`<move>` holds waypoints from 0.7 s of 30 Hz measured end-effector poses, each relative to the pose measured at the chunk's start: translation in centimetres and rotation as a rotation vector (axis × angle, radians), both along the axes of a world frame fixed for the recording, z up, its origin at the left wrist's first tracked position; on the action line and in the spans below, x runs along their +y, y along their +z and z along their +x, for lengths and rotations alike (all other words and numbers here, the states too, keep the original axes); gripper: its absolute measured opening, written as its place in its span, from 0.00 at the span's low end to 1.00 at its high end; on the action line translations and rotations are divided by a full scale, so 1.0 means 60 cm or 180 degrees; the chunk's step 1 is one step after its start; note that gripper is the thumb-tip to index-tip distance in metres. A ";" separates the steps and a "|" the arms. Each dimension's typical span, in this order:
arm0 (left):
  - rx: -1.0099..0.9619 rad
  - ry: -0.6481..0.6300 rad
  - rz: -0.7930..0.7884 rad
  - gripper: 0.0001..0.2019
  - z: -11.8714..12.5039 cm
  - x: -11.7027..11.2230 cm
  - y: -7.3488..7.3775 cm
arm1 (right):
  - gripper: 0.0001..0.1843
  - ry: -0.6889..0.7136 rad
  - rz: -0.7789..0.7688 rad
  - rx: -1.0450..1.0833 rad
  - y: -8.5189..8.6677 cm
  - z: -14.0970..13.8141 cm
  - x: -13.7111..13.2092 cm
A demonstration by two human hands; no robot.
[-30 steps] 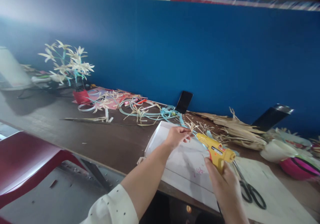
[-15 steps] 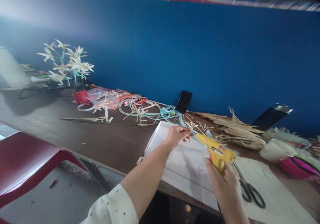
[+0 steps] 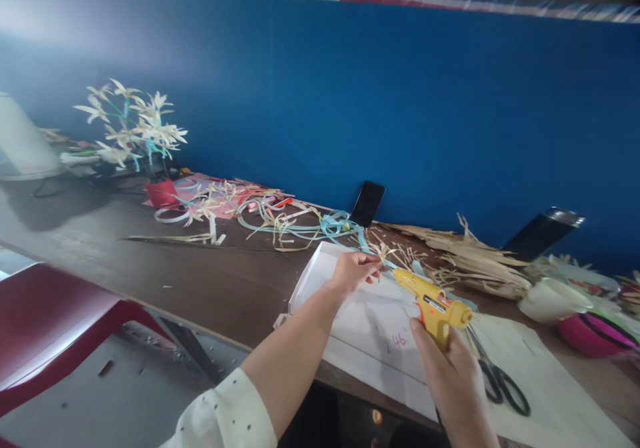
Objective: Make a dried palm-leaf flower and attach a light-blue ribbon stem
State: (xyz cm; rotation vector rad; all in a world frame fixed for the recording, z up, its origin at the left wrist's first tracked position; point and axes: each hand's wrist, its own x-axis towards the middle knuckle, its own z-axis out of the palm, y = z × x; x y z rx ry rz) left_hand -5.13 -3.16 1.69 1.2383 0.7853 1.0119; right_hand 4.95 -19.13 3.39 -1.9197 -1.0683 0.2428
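Observation:
My left hand (image 3: pixel 354 271) pinches a small flower of pale dried strips (image 3: pixel 383 251) between thumb and fingers, above a white box lid (image 3: pixel 360 328). My right hand (image 3: pixel 453 368) is wrapped round the handle of a yellow glue gun (image 3: pixel 433 301). The gun's nozzle points left, close to the base of the flower; whether it touches cannot be told. Partly behind the right hand, scissors with black handles (image 3: pixel 510 391) lie on a pale sheet (image 3: pixel 555 388).
A phone (image 3: pixel 369 203) leans against the blue wall. Dried husks (image 3: pixel 465 255), a dark flask (image 3: pixel 543 235) and a white cup (image 3: pixel 553 300) stand right. Light blue ribbon (image 3: pixel 335 223) lies mid-table. Further left are a red pot (image 3: pixel 163 193) with pale flowers (image 3: pixel 143 125) and a red chair (image 3: pixel 60 321).
Almost nothing differs. Both hands keep their places, with the glue gun's nozzle still beside the flower; the gun has shifted very slightly.

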 end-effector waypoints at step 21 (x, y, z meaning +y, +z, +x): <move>-0.0009 0.0027 0.0127 0.09 -0.003 0.001 -0.002 | 0.21 -0.0082 -0.0029 0.0154 0.004 0.007 -0.011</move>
